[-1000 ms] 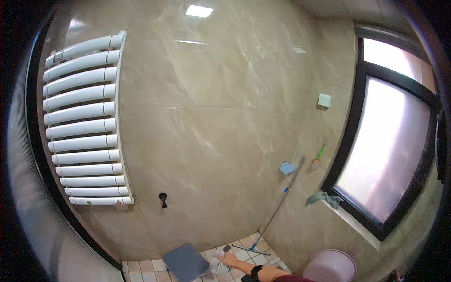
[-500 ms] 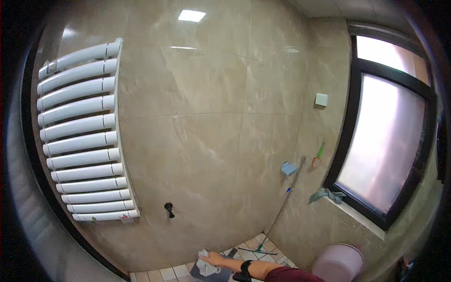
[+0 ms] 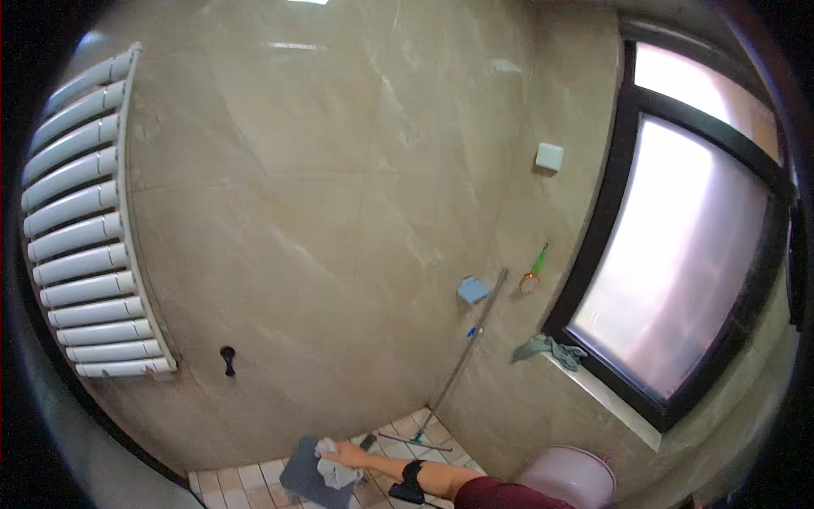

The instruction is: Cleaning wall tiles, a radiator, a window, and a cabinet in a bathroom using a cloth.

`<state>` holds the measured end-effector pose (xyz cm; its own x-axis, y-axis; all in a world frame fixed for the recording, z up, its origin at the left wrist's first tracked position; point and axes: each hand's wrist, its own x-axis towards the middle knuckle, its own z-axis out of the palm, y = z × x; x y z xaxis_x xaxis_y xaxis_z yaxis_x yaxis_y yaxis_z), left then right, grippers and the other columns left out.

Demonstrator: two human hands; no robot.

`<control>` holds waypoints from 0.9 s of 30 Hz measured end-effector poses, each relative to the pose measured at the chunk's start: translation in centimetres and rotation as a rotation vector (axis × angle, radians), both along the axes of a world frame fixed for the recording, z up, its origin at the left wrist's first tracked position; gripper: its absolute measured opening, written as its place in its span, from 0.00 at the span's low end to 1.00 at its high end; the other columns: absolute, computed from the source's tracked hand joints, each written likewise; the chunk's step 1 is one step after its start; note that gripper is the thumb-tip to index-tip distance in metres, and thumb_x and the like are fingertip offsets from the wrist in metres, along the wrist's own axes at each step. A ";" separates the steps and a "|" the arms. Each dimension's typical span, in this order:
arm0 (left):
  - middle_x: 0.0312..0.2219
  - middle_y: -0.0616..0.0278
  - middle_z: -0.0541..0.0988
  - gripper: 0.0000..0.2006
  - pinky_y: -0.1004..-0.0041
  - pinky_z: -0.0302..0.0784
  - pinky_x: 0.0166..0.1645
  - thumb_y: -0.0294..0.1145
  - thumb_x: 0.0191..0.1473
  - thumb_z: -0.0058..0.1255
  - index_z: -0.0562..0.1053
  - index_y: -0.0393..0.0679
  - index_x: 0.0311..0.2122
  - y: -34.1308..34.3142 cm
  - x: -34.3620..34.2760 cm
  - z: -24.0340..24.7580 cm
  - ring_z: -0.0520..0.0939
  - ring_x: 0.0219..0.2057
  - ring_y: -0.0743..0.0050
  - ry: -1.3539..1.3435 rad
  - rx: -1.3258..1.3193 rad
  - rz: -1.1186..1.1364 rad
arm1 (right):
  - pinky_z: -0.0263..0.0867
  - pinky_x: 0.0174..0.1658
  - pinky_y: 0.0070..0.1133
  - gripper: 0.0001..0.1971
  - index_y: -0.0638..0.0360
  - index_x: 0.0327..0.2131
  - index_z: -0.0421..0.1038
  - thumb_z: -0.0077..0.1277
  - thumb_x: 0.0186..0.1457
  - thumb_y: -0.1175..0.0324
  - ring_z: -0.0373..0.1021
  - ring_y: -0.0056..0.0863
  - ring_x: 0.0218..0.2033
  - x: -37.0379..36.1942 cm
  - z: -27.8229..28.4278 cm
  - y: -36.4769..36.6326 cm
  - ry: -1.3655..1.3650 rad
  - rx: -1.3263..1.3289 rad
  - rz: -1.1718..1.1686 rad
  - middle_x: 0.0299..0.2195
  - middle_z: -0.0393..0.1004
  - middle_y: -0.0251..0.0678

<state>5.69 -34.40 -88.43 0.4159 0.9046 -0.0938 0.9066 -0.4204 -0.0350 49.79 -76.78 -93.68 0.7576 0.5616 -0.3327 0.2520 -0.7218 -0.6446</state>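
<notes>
One hand shows, the right hand (image 3: 346,456), stretched out low over the tiled floor (image 3: 254,475) with its fingers curled around a crumpled pale cloth (image 3: 332,462), which rests on a flat dark-blue mat (image 3: 301,477). Rightward, a long-handled squeegee (image 3: 458,365) leans in the corner of the glossy beige marble-look wall, and a round pink basin (image 3: 568,477) sits below the window; its contents cannot be told.

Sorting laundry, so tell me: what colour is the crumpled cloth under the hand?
Light grey crumpled cloth, seen in the head view.

Home bathroom, tiled walls (image 3: 339,212), towel radiator (image 3: 89,220), toilet (image 3: 570,477)
</notes>
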 end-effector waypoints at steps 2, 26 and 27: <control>0.34 0.45 0.79 0.21 0.55 0.77 0.37 0.43 0.61 0.40 0.69 0.37 0.52 0.0 1.4 0.0 0.82 0.33 0.51 0.006 -0.005 -0.019 | 0.68 0.43 0.37 0.41 0.71 0.39 0.74 0.42 0.52 0.31 0.73 0.51 0.40 3.2 -9.1 -5.4 -0.060 -0.037 -0.047 0.35 0.75 0.60; 0.39 0.37 0.77 0.32 0.56 0.75 0.48 0.54 0.50 0.53 0.64 0.29 0.44 -7.7 16.8 0.2 0.80 0.43 0.44 -0.183 0.068 0.079 | 0.65 0.45 0.30 0.30 0.75 0.42 0.72 0.55 0.53 0.49 0.72 0.37 0.41 -6.1 -7.9 -29.5 0.057 0.155 -0.631 0.38 0.76 0.51; 0.40 0.37 0.77 0.34 0.57 0.75 0.48 0.54 0.49 0.54 0.64 0.28 0.45 -7.7 17.2 0.2 0.80 0.44 0.44 -0.226 0.053 0.108 | 0.64 0.50 0.30 0.29 0.73 0.44 0.72 0.53 0.54 0.50 0.72 0.40 0.45 -6.3 -7.8 -29.5 0.104 0.199 -0.628 0.40 0.76 0.51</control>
<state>22.84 -42.10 -88.21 0.3217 0.9460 0.0391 0.9335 -0.3238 0.1544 43.48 -106.23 -101.47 0.9304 0.0825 -0.3571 -0.2480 -0.5759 -0.7790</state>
